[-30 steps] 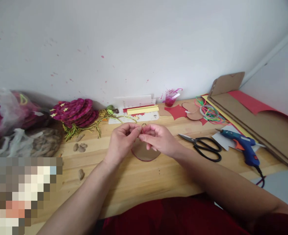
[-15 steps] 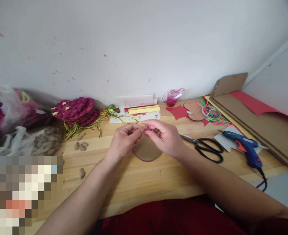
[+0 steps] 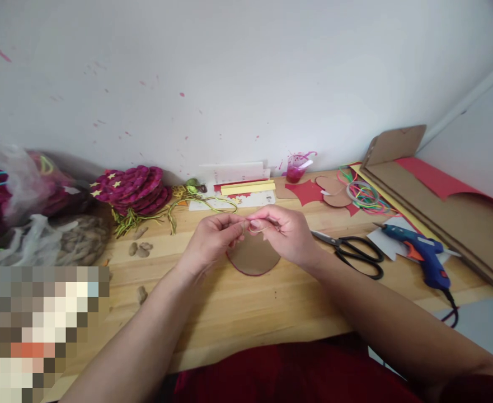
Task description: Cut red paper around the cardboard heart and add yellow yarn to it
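Note:
Both hands meet above a round cardboard piece [image 3: 254, 260] with a dark red rim, lying on the wooden table. My left hand [image 3: 216, 238] pinches a thin yellowish string, its thumb and forefinger pressed together. Close beside it, my right hand [image 3: 282, 229] pinches the same string [image 3: 263, 228], which makes a small curve between the fingertips. Behind the hands lie loose yellow-green yarn strands [image 3: 204, 202]. The upper part of the cardboard round is hidden by the hands.
Black-handled scissors [image 3: 357, 256] and a blue glue gun [image 3: 426, 254] lie right. Left are stacked magenta discs [image 3: 132, 187], loose peanuts [image 3: 140, 249] and a bag of peanuts [image 3: 82, 240]. At the back stand a cup of pink liquid [image 3: 296, 169] and coloured cords [image 3: 367, 196].
The string between my fingertips now shows as a longer curve near my right thumb. My hands have barely shifted, and the whole view has moved very slightly.

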`<state>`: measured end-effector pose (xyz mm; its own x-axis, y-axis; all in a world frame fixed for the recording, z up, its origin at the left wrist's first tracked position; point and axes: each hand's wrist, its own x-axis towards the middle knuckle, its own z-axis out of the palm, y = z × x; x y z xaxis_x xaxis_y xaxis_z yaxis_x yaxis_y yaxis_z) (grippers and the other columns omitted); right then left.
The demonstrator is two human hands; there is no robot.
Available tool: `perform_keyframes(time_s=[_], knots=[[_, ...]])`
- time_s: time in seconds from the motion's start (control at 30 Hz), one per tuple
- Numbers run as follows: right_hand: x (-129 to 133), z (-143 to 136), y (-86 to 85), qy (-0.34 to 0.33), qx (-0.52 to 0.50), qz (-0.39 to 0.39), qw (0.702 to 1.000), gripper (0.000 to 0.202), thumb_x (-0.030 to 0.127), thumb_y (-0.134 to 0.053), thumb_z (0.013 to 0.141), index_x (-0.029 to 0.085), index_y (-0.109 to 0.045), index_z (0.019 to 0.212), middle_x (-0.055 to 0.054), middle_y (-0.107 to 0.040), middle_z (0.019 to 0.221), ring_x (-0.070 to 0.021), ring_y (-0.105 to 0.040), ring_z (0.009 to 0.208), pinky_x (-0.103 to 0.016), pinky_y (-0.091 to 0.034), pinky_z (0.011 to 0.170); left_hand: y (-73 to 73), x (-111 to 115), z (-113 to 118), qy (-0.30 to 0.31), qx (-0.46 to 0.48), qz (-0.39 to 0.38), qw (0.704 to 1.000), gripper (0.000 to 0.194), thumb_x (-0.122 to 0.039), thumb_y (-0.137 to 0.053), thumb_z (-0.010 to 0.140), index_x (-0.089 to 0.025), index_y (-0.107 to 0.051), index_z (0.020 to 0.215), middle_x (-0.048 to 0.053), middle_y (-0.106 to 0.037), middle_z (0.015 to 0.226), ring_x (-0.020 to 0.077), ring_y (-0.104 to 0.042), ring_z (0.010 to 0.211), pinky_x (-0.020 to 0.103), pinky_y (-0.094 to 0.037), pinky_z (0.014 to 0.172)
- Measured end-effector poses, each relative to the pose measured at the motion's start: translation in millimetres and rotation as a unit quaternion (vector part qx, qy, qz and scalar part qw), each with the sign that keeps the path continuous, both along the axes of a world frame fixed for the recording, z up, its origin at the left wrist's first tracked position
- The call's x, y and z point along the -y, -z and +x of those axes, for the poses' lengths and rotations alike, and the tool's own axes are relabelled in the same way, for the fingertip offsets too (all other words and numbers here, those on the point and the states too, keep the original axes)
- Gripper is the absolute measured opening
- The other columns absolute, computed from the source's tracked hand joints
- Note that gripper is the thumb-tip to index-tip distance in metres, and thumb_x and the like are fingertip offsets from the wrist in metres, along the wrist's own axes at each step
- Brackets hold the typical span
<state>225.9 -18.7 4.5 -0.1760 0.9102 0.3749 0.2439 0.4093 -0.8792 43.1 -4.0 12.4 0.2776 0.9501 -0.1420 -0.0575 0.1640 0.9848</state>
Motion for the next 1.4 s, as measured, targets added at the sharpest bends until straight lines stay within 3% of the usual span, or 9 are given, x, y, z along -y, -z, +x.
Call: perform_keyframes(time_s=[0.5, 0.6, 0.7, 0.8, 0.9, 1.0, 1.13, 1.23, 1.4], knots=[[0, -2, 0.6, -0.002, -0.019, -0.006, 1.0, 0.011, 0.027, -0.059, 0.096, 0.021, -0.069, 0.098, -0.004, -0.073, 0.091, -0.0155, -0.069, 0.079, -0.03, -0.057, 0.074, 1.7, 1, -1, 0.004, 0.001, 0.028, 1.0, 0.021, -0.035, -0.083, 0.075, -0.015, -0.078, 0.08, 0.001, -0.065, 0.067, 0.0078, -0.049, 0.056, 0.02, -0.036, 0.053], [-1, 0, 1.1, 0.054, -0.013, 0.02, 0.998, 0.015, 0.03, -0.062, 0.094, 0.021, -0.068, 0.106, -0.006, -0.073, 0.098, -0.0135, -0.064, 0.07, -0.028, -0.052, 0.064, 2.8, -1, -1, -0.036, -0.014, 0.048, 0.998, 0.024, -0.037, -0.083, 0.075, -0.015, -0.076, 0.081, 0.0, -0.063, 0.065, 0.0082, -0.048, 0.055, 0.021, -0.037, 0.052], [0, 1, -0.3, 0.095, -0.006, 0.03, 0.995, 0.018, 0.038, -0.065, 0.093, 0.021, -0.066, 0.093, -0.003, -0.069, 0.083, -0.011, -0.053, 0.057, -0.026, -0.042, 0.053, 3.9, -2, -2, -0.062, -0.031, 0.061, 0.996, 0.027, -0.041, -0.082, 0.077, -0.016, -0.076, 0.083, 0.0, -0.062, 0.065, 0.0085, -0.048, 0.055, 0.022, -0.037, 0.053], [2, -2, -1.0, 0.061, -0.018, -0.043, 0.997, 0.026, 0.045, -0.071, 0.088, 0.02, -0.064, 0.085, 0.001, -0.062, 0.069, -0.011, -0.05, 0.056, -0.025, -0.038, 0.051, 4.5, -1, -2, -0.068, -0.047, 0.085, 0.993, 0.025, -0.041, -0.08, 0.079, -0.016, -0.076, 0.084, 0.0, -0.065, 0.069, 0.009, -0.05, 0.059, 0.022, -0.039, 0.055], [3, -8, 0.5, 0.022, -0.037, -0.136, 0.99, 0.028, 0.044, -0.076, 0.082, 0.019, -0.068, 0.093, 0.0, -0.066, 0.074, -0.0115, -0.055, 0.059, -0.025, -0.042, 0.054, 5.2, -1, -1, -0.072, -0.052, 0.117, 0.989, 0.022, -0.039, -0.079, 0.08, -0.017, -0.077, 0.084, 0.001, -0.069, 0.075, 0.0094, -0.054, 0.063, 0.022, -0.041, 0.059], [1, -12, 3.6, 0.001, -0.057, -0.164, 0.985, 0.025, 0.041, -0.073, 0.083, 0.018, -0.07, 0.093, -0.002, -0.07, 0.082, -0.0114, -0.058, 0.06, -0.026, -0.046, 0.057, 6.3, 0, 0, -0.072, -0.058, 0.137, 0.986, 0.019, -0.037, -0.078, 0.081, -0.018, -0.078, 0.084, 0.001, -0.071, 0.076, 0.0101, -0.056, 0.064, 0.022, -0.043, 0.061], [0, -12, 5.8, -0.01, -0.053, -0.171, 0.984, 0.022, 0.04, -0.068, 0.087, 0.018, -0.066, 0.085, 0.001, -0.063, 0.073, -0.0105, -0.058, 0.054, -0.026, -0.045, 0.054, 8.3, 0, 1, -0.086, -0.101, 0.169, 0.977, 0.017, -0.036, -0.076, 0.082, -0.019, -0.079, 0.086, 0.003, -0.075, 0.081, 0.0132, -0.061, 0.07, 0.025, -0.046, 0.066], [2, -10, 4.8, -0.005, -0.017, -0.124, 0.992, 0.016, 0.034, -0.063, 0.09, 0.019, -0.062, 0.083, 0.003, -0.059, 0.069, -0.0103, -0.056, 0.054, -0.025, -0.043, 0.053, 9.1, 1, 2, -0.107, -0.148, 0.196, 0.963, 0.017, -0.034, -0.073, 0.082, -0.019, -0.079, 0.087, 0.003, -0.076, 0.081, 0.0142, -0.062, 0.068, 0.026, -0.046, 0.064], [4, -8, 4.5, 0.039, 0.085, 0.055, 0.994, 0.004, 0.018, -0.061, 0.089, 0.019, -0.062, 0.085, 0.002, -0.06, 0.076, -0.0084, -0.05, 0.057, -0.025, -0.041, 0.057, 9.3, 1, 2, -0.123, -0.198, 0.223, 0.946, 0.017, -0.032, -0.071, 0.081, -0.018, -0.079, 0.088, 0.003, -0.077, 0.08, 0.0143, -0.062, 0.065, 0.027, -0.046, 0.062]])
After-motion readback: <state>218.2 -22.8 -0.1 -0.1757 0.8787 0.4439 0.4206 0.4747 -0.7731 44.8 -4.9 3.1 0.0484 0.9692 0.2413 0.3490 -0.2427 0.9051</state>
